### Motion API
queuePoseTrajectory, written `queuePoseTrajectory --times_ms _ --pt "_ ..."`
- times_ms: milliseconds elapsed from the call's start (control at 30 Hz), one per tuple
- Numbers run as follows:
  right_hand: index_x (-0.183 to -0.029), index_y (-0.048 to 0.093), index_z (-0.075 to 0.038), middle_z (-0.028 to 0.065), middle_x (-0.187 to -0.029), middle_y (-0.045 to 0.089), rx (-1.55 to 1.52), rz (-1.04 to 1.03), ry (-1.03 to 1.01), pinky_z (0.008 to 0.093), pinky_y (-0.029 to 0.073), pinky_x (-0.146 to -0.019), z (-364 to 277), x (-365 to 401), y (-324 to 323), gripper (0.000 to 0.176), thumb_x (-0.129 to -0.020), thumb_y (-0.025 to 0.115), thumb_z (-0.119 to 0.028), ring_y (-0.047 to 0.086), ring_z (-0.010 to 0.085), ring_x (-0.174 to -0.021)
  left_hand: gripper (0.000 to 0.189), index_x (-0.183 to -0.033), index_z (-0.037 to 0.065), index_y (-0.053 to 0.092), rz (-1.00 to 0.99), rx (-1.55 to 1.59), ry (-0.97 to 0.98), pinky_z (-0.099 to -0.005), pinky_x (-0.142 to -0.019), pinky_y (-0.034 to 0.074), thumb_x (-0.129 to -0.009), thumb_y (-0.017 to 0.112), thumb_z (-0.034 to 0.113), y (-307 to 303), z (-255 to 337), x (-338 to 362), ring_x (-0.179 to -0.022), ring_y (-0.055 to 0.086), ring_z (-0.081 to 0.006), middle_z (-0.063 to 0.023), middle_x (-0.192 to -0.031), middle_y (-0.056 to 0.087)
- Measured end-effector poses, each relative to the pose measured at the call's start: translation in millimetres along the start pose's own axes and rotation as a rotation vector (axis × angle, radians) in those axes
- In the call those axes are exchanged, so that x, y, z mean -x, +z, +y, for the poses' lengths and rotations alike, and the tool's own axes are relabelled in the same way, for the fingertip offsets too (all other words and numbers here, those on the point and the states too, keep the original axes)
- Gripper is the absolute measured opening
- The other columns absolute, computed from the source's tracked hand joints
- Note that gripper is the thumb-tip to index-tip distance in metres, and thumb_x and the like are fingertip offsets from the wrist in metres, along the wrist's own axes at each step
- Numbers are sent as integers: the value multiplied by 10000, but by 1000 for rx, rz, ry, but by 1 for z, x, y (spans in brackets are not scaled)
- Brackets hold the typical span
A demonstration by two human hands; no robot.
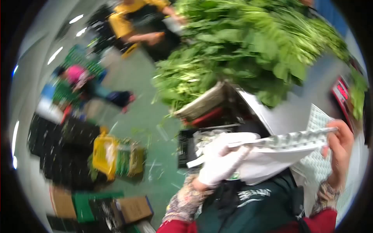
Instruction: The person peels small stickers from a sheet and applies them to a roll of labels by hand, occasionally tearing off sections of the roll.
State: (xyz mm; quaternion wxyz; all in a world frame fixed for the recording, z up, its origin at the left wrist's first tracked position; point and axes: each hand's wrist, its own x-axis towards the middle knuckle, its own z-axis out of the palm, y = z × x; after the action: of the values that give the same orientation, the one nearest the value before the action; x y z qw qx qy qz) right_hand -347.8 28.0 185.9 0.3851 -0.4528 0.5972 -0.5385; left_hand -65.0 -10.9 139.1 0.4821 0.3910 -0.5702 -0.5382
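Heap of leafy green vegetables [252, 46] fills the space above and beyond both hands, spilling over a grey table edge [260, 112]. A stack of black plastic crates [58, 147] stands far to the left of the grip, on the green floor. A person in a yellow top [130, 19] bends well beyond it. The flat bundle of white plastic bags printed with a grey pattern [279, 145] spans from one hand to the other, in front of the chest. A yellow plastic crate [104, 155] sits left of the grip, with a brown cardboard box [134, 209] below it. The right hand [340, 145] curls round the bundle's right end, clenched on it. The left hand [218, 166], gloved in white, lies against the bundle's left end; blur hides whether it clasps.
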Motion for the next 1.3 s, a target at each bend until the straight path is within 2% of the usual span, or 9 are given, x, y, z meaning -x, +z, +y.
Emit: queuePoseTrajectory --times_ms 300,433,533,700,833,1033,1133,1200,1300 --pt "-817 591 19 37 -573 549 221 -108 136 218 397 -384 30 2 -32 140 -893 533 -83 534 78 -422 115 -892 -10 645 28 77 -199 -186 -605 398 -838 644 91 34 -73 -40 -652 503 -45 2 -747 613" --pt "-792 596 -16 42 -544 524 425 -111 47 278 376 -396 55 -4 -49 183 -894 551 -162 510 135 -404 133 -888 -24 644 -41 10 -227 -196 -631 411 -851 621 102 46 -105 -51 -680 518 -54 -4 -760 616" --pt "-767 594 -16 47 -528 504 675 -119 -321 332 431 -491 96 -25 -70 248 -894 531 -219 545 213 -491 140 -895 -35 637 -90 -34 -250 -193 -649 414 -860 603 97 58 -123 -62 -701 524 -55 -8 -785 619" --pt "-1148 500 -50 138 -966 519 786 -236 -265 383 422 -788 97 -56 -81 412 -881 509 -363 510 305 -932 155 -951 -37 623 -103 226 -306 -185 -666 419 -861 620 90 78 -138 -72 -730 543 -59 -21 -832 630" --pt "-1088 523 -60 144 -957 560 875 -475 -350 418 439 -759 102 -86 -65 397 -889 489 -402 553 319 -895 170 -975 -35 627 -106 219 -335 -182 -676 425 -858 624 88 86 -143 -76 -738 549 -60 -25 -838 635" --pt "-982 520 -64 106 -796 605 931 -857 -412 407 473 -582 117 -118 -54 280 -877 516 -323 593 326 -670 169 -972 -42 626 -106 182 -351 -177 -685 426 -864 613 87 87 -146 -81 -752 552 -59 -30 -850 638" --pt "-952 530 -64 81 -768 603 959 -819 -785 366 476 -527 138 -118 -62 205 -839 551 -234 591 282 -617 161 -947 -40 637 -93 1 -406 -169 -605 403 -864 610 96 94 -146 -84 -673 518 -33 -4 -785 622" --pt "-928 546 -64 80 -774 605 910 -746 -868 351 485 -532 148 -116 -70 156 -812 563 -166 594 270 -610 168 -892 -26 654 -101 -186 -405 -171 -457 279 -861 613 134 104 -152 -89 -510 376 -2 63 -650 527" --pt "-889 576 -52 78 -786 609 681 -441 -852 338 496 -555 172 -120 -85 103 -787 565 -61 606 253 -629 187 -913 -33 645 -107 -85 -429 -171 -486 314 -867 607 144 114 -166 -96 -552 412 -6 52 -678 540"
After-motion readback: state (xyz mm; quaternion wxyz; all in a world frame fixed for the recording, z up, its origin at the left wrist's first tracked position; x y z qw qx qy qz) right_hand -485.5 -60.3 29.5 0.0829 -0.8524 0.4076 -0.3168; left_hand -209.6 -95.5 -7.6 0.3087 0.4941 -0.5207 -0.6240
